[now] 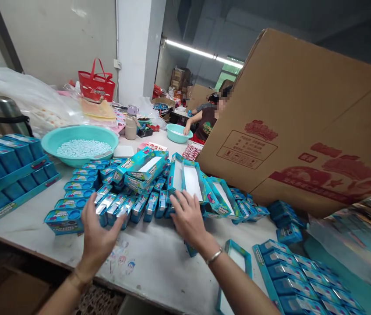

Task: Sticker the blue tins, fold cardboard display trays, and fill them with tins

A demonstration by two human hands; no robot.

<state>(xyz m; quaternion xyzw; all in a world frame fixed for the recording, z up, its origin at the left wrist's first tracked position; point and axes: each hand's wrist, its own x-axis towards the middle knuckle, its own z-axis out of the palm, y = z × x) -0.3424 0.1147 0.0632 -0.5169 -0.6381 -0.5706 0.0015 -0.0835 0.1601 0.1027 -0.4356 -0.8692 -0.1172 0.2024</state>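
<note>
My left hand (98,236) is open, thumb and fingers apart, just in front of a row of small blue candy boxes (117,204). It holds nothing that I can see. Fingers spread, my right hand (188,221) reaches over the near end of a shallow blue display tray (192,180) with a white inside; whether it touches the tray I cannot tell. More trays, one marked "Caramelo Macizo" (146,168), lie on top of the small boxes. To the right leans another white-lined tray (224,197).
Filled trays stand at the left (11,199) and the lower right (298,275). A turquoise basin (49,142) of pale candies sits behind the boxes. A big cardboard carton (290,100) leans at the right. Across the table, a co-worker's hand (187,130) is at another basin (172,131).
</note>
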